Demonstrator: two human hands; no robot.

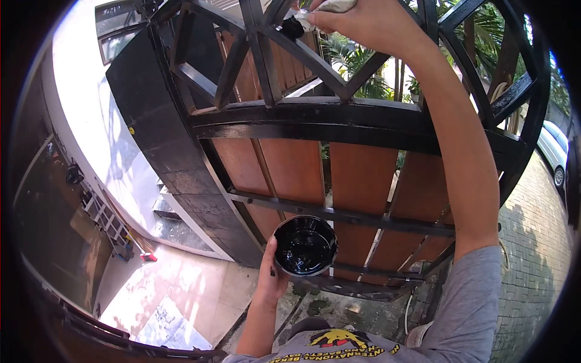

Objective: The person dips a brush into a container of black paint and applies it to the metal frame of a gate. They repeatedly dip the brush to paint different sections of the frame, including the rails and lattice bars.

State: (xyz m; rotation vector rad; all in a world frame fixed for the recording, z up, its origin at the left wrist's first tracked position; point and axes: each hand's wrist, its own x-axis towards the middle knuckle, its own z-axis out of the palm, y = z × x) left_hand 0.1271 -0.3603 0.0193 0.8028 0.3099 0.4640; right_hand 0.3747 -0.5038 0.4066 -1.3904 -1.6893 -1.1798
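Note:
My left hand (270, 279) is wrapped round the side of a round can of black paint (305, 245), held low in front of my shirt. Glossy black liquid shows inside it, with the rim smeared black. Up at the top of the view, my right hand (370, 25) is closed on a paintbrush (293, 28) with black-coated bristles and a whitish handle partly hidden by the fingers. Those bristles are at a slanted bar of the black metal gate (315, 124), which has brown panels (362, 175) below its lattice.
A dark pillar (160, 139) and steps (166, 209) stand left of the gate. A ladder (106, 215) leans further left, near a red-headed broom (147, 257). Paper sheets (172, 327) lie on the tiled floor. Brick paving (526, 242) and a parked car (552, 148) are at right.

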